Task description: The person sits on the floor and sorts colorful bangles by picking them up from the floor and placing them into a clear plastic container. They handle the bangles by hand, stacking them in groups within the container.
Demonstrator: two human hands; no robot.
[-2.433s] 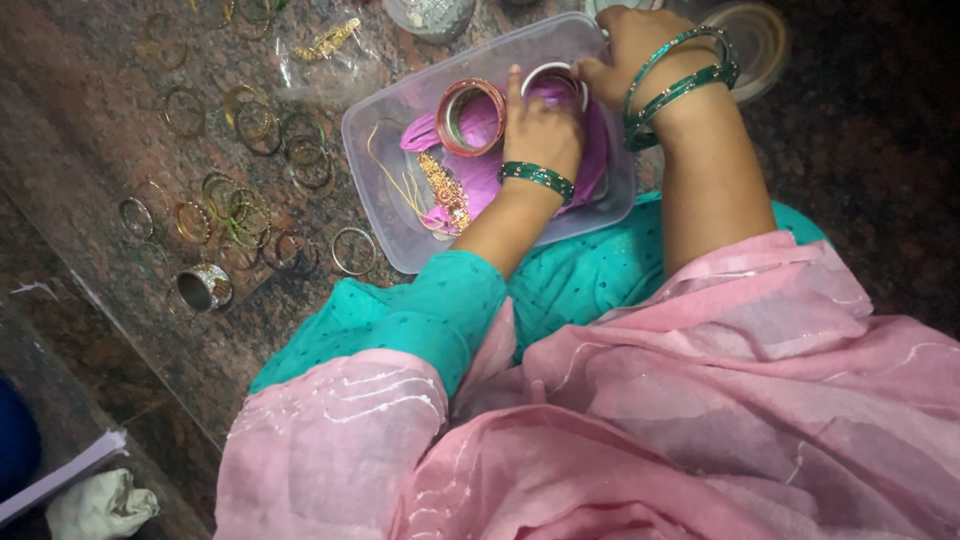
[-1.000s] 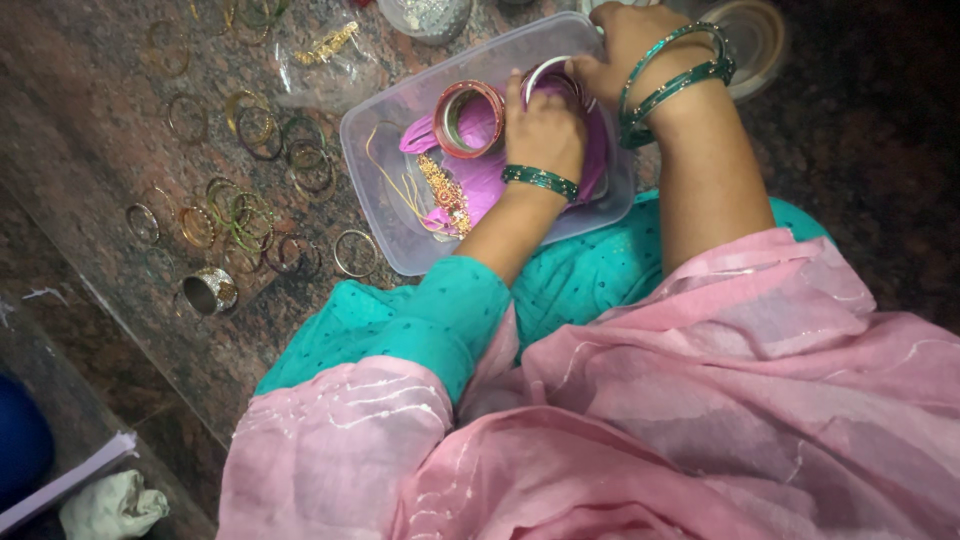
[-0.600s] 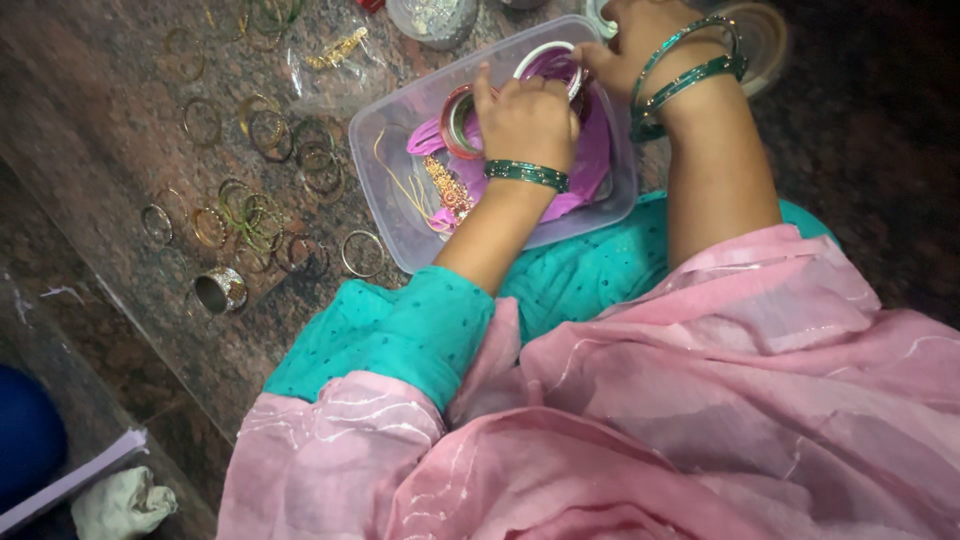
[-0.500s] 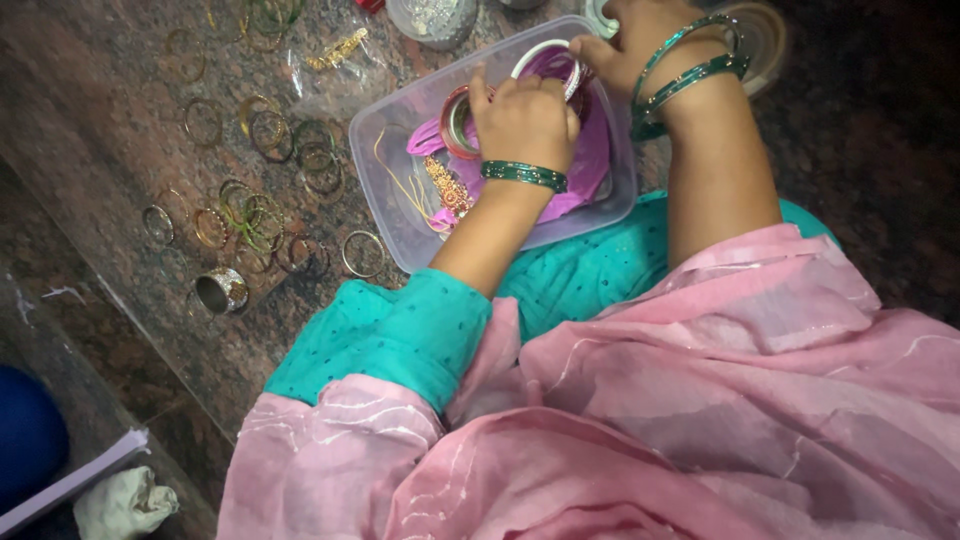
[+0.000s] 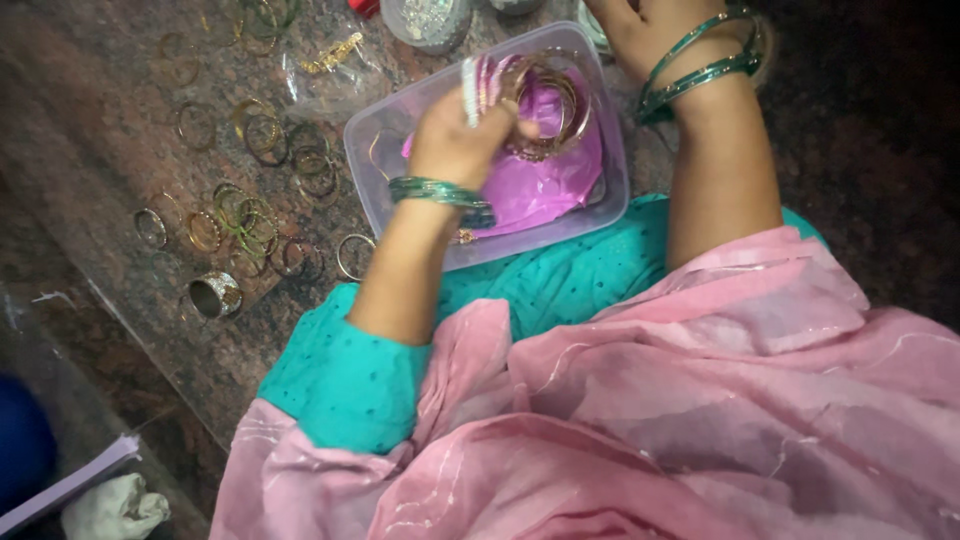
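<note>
A clear plastic box [image 5: 600, 195] sits on the stone counter in front of me, holding magenta plastic wrapping [image 5: 545, 185] and a set of thin gold bangles [image 5: 548, 105]. My left hand [image 5: 455, 140] is raised over the box's left part, its fingers closed around a stack of pink and silver bangles [image 5: 482, 88]. My right hand [image 5: 650, 30] is at the box's far right corner near the top edge; its fingers are partly cut off, and I cannot tell whether it holds anything. Both wrists wear green bangles.
Several loose gold and green bangles [image 5: 245, 215] lie scattered on the granite counter left of the box. A wide silver bangle [image 5: 215, 295] lies near the counter's edge. A clear bag with a gold ornament [image 5: 335, 55] and a glittery round container [image 5: 430, 18] sit behind the box.
My left hand has lifted the pink and silver bangle stack out of the box and moved left. The white bangle held between both hands is gone from view; gold bangles show in the box.
</note>
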